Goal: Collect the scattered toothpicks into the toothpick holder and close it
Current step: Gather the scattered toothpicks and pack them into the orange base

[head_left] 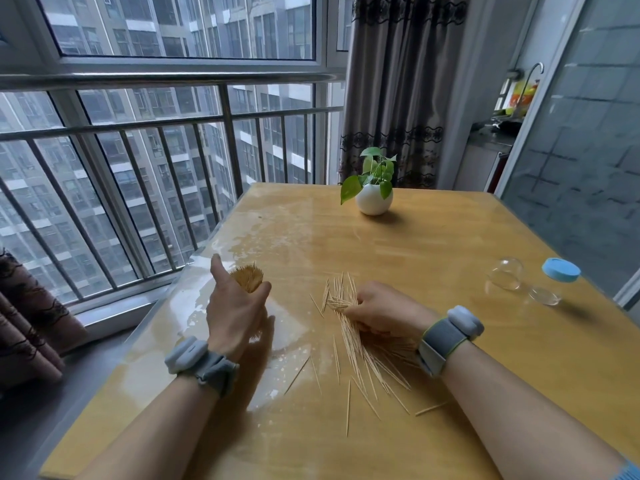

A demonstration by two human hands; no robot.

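My left hand [237,311] grips an upright bundle of toothpicks [246,277] above the table's left side, their tips showing over my fingers. My right hand [384,311] lies on the pile of scattered toothpicks [363,362] in the middle of the wooden table [450,244], fingers curled round a few of them. More toothpicks fan out toward the front edge. The clear toothpick holder [505,273] lies on its side at the right, empty. Its blue lid [561,270] sits on a clear part [545,294] next to it.
A white round vase with a green plant [374,199] stands at the back of the table. A window with a metal railing [156,133] runs along the left. A curtain [398,91] hangs behind the table, and a glass door is at the right.
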